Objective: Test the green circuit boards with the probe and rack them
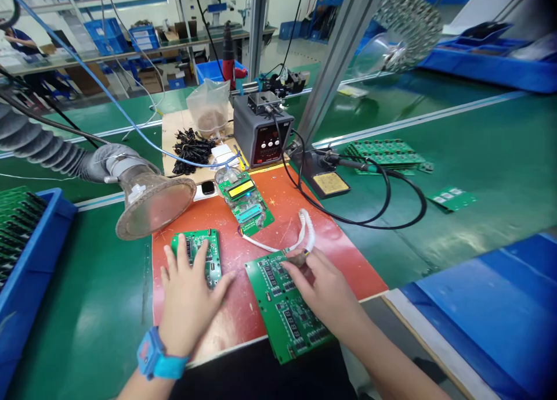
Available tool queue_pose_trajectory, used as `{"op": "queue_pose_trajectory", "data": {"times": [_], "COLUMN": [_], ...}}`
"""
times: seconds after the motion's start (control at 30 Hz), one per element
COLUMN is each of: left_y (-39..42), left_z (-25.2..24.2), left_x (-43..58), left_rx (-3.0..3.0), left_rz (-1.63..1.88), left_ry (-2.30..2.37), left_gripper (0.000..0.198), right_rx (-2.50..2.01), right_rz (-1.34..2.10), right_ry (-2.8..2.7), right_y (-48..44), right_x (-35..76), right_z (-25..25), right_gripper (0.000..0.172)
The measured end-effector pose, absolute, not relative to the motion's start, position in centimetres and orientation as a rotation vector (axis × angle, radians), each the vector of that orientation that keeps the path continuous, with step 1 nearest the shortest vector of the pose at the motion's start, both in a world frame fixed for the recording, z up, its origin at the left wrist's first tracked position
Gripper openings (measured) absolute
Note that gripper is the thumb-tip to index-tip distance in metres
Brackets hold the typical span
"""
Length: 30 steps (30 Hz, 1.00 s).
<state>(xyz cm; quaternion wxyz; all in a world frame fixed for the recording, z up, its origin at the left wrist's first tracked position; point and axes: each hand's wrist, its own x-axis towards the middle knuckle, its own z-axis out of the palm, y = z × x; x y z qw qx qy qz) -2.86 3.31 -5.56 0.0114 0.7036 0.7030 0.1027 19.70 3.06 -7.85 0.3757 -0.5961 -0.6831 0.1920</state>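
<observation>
My left hand [190, 295], with a blue wrist strap, lies with fingers spread over a small green circuit board [214, 255] on the orange mat. Part of that board is hidden under the fingers. My right hand [326, 284] pinches a brownish connector [299, 259] at the end of a white-sleeved cable [308, 223], at the upper edge of a larger green circuit board [278, 307]. That board carries dark digit displays and overhangs the mat's front edge. The cable runs back to a green tester board [246, 205] with a lit yellow screen.
A fume extractor nozzle [154, 205] hangs over the mat's left side. Behind stand a soldering station [263, 133], black leads [194, 150] and a soldering iron stand [326, 176]. Stacked boards [387, 153] lie right; a blue bin [56, 214] holds boards at left.
</observation>
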Motion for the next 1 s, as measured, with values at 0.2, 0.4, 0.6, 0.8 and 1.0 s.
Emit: {"op": "queue_pose_trajectory", "data": {"times": [0.2,0.4,0.6,0.8,1.0], "left_y": [3.9,4.2,2.6,0.8,0.4], "left_z": [-5.3,-5.7,-5.8,-6.7,-6.9], "left_x": [-2.1,-2.9,-1.5,0.6,0.8], "left_rx": [2.222,2.260,2.459,2.387,2.375], "left_rz": [0.214,0.299,0.756,0.616,0.562], "left_ry": [2.254,2.217,1.842,1.288,1.307], "left_gripper": [0.059,0.060,0.044,0.042,0.042], "right_rx": [-1.539,-1.546,-1.549,-1.548,-1.539], "right_rz": [0.474,0.463,0.495,0.500,0.504], "right_ry": [-1.787,-1.788,-1.777,-1.777,-1.769], "right_y": [3.1,3.1,3.2,3.3,3.2], "right_x": [19.6,19.6,19.6,19.6,19.6], "right_z": [-7.9,-7.8,-7.9,-8.1,-8.1], "right_gripper": [0.017,0.016,0.017,0.017,0.018]}}
